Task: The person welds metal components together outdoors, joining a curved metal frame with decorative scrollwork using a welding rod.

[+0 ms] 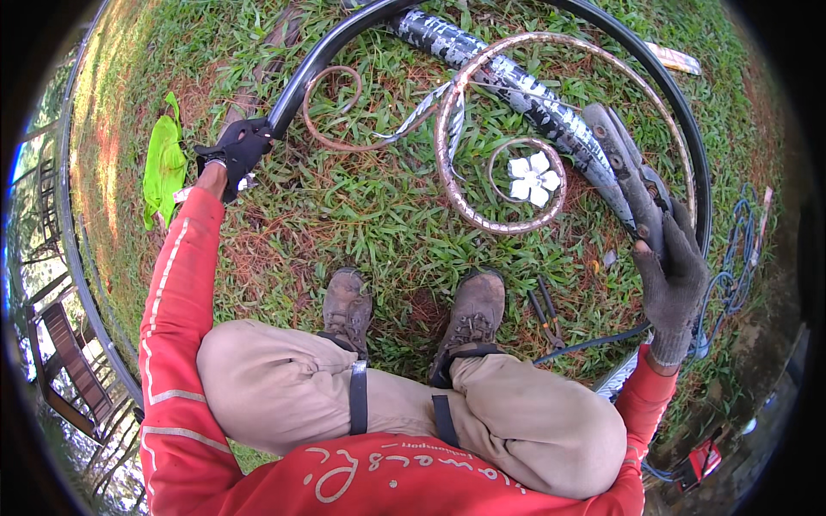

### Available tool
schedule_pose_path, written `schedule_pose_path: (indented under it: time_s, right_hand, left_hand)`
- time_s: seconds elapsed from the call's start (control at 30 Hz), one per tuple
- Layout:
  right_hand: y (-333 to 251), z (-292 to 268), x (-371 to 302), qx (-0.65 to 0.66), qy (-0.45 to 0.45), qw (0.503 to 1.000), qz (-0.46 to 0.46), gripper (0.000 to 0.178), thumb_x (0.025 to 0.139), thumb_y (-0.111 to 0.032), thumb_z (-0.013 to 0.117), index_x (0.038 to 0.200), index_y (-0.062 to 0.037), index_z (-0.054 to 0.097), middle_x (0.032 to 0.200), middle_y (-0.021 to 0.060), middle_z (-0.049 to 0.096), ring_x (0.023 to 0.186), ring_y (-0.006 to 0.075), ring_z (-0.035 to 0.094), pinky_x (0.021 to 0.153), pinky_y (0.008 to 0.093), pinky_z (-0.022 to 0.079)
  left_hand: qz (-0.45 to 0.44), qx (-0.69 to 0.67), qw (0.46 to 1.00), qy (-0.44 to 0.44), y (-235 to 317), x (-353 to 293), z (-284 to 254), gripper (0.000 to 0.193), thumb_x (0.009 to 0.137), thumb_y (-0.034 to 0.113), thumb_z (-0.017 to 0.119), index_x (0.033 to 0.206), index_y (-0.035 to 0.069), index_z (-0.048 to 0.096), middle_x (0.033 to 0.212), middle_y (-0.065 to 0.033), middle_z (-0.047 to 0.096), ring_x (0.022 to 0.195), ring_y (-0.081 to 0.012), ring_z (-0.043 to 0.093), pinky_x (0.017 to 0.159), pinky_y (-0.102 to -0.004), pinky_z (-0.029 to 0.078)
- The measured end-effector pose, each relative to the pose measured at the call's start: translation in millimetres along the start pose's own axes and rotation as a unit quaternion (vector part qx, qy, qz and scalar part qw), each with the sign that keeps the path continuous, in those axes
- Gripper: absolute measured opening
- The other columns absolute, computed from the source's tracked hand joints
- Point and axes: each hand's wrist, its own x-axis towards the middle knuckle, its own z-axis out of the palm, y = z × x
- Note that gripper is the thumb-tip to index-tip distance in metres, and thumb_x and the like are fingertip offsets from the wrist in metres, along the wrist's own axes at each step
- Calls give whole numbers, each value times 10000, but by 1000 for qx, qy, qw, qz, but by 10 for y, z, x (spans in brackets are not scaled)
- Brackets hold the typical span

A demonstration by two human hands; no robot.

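My left hand (237, 155), in a black glove, is closed around the left end of a large curved black tube (344, 40). The tube arches over the grass and comes down on the right beside my right hand (677, 275). That hand wears a grey knitted glove, with its fingers stretched upward and its thumb apart, next to the tube's inner side. By the thumb is the lower end of a weathered dark bar (632, 172) with round spots. Within the arch lie a rusty metal scroll (449, 163) with a white flower ornament (533, 179) and a black-and-silver pipe (525, 90).
Pliers (548, 314) lie on the grass right of my boots (469, 310). A bright green cloth (163, 163) is at far left. Blue cable (731, 284) coils at right, near a red-and-black device (697, 464). A pale wooden piece (674, 58) lies at upper right.
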Motion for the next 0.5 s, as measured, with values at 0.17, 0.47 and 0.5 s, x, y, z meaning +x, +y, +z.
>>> schedule_pose_path:
  time_s: [0.17, 0.47, 0.5]
  right_hand:
    - [-78, -20, 41, -1, -19, 1000, 0, 550, 933, -200, 872, 1368, 96, 712, 1509, 326, 647, 1341, 337, 695, 1080, 418, 558]
    - [7, 35, 19, 10, -4, 1000, -19, 557, 921, -164, 881, 1375, 107, 704, 1515, 316, 649, 1362, 334, 683, 1094, 415, 558]
    - [11, 35, 18, 10, -3, 1000, -19, 557, 921, -164, 881, 1375, 107, 704, 1515, 316, 649, 1362, 334, 683, 1094, 415, 558]
  left_hand:
    - [-9, 20, 1000, 13, 46, -13, 27, 358, 1084, 355, 669, 1305, 103, 794, 938, 37, 692, 810, -69, 581, 734, -266, 479]
    - [7, 21, 1000, 6, -55, 70, 15, 426, 1041, 332, 644, 1355, 73, 769, 909, -23, 746, 792, -120, 650, 740, -311, 523]
    - [7, 21, 1000, 7, -61, 81, 4, 426, 1041, 332, 644, 1355, 73, 769, 909, -23, 746, 792, -120, 650, 740, -311, 523]
